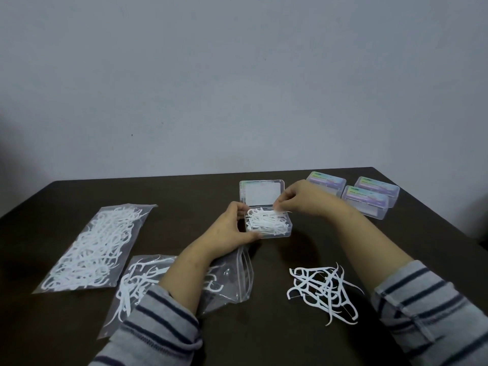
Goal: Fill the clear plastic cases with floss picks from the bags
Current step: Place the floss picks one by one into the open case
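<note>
Four clear plastic cases on the dark tabletop [184, 196]: one open case [268, 223] at centre, hinged lid upright, heaped with white floss picks [265, 220]; three closed cases [365, 198] at 2 o'clock, rectangular, coloured labels. Two clear bags: full bag [97, 247] at 9 o'clock, flat; opened zip bag [184, 283] at 7 o'clock, crumpled, partly emptied. Loose pile [323, 290] of hooked picks at 5 o'clock. Left hand [232, 228]: fingers curled round the open case's left edge. Right hand [298, 198]: fingers narrow, pinching picks over the case's far side.

Plain room: dark table [184, 196] against bare wall [237, 75].
</note>
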